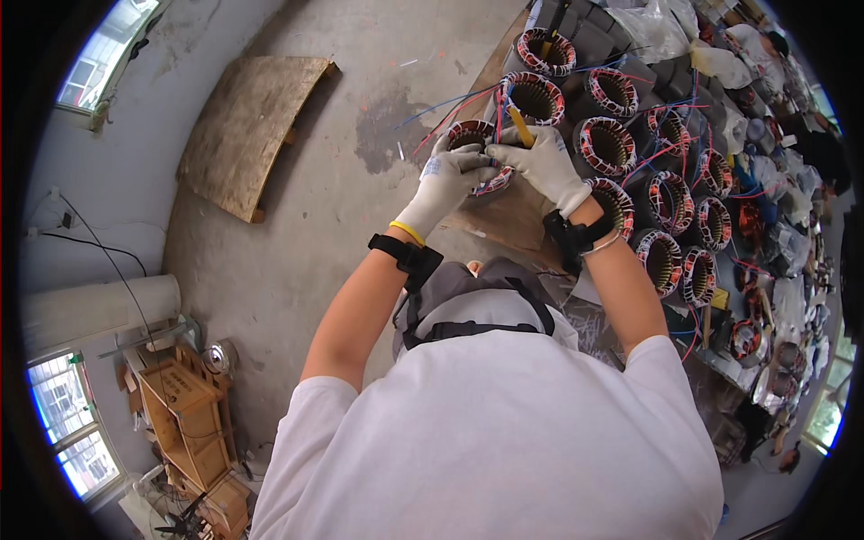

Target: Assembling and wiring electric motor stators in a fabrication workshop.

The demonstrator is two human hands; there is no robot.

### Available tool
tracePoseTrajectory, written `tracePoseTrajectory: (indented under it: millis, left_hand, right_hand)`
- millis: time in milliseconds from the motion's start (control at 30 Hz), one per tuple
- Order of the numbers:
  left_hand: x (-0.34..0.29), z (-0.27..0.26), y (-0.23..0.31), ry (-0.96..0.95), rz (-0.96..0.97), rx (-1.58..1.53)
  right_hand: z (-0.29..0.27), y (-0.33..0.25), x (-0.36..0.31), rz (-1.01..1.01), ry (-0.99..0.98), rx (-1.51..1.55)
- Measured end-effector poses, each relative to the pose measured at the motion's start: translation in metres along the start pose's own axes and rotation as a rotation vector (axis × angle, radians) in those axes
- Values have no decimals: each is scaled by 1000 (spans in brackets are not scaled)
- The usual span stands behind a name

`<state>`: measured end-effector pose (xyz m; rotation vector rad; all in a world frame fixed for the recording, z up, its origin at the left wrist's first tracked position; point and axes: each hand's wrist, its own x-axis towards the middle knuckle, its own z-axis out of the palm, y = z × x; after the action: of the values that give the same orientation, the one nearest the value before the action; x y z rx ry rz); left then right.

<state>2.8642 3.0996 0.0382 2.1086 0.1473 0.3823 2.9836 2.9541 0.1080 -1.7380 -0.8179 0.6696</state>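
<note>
Both my hands wear pale work gloves and meet over a motor stator (469, 132) with orange-red windings bound in white lacing. My left hand (450, 177) is closed, its fingertips pinched at the stator's near right rim. What they grip is too small to tell. My right hand (543, 167) is closed around a narrow yellow tool (520, 128), which tilts up and left out of the grip. Its fingertips touch those of the left hand. Red and blue lead wires (447, 115) trail leftward beside the stator. Another wound stator (533, 98) stands just beyond.
Several more stators (608, 146) crowd the surface to the right, with loose leads between them. Clear plastic bags (650, 31) lie at the far right, where another person (754, 49) is visible. A wooden board (255, 126) lies at the left; wooden crates (184, 409) stand at lower left.
</note>
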Motion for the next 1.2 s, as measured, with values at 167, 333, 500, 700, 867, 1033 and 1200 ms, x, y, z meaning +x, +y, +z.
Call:
tracePoseTrajectory:
  millis: [167,333,500,700,867,1033,1200]
  left_hand:
    - [23,-16,32,-49,-201,-472]
    - [31,-27,52,-10,-234,-494]
    - [38,-31,70,74,-235,-457]
    - [45,-36,74,76,-200,-463]
    - [47,-37,75,67,-234,-389]
    - [45,-46,76,-9,-228,-509]
    - [46,-47,76,-45,-265,-581]
  right_hand:
    - [-14,-22,6,-7,40,-58]
    - [-19,-36,11,-53,12,-55]
    - [-23,-42,21,-126,47,89]
    - [-27,-52,28,-106,58,17]
    - [-28,-57,33,-194,72,-2]
    - [-37,-80,30,45,-53,171]
    - [-48,-67,47,89,-134,56]
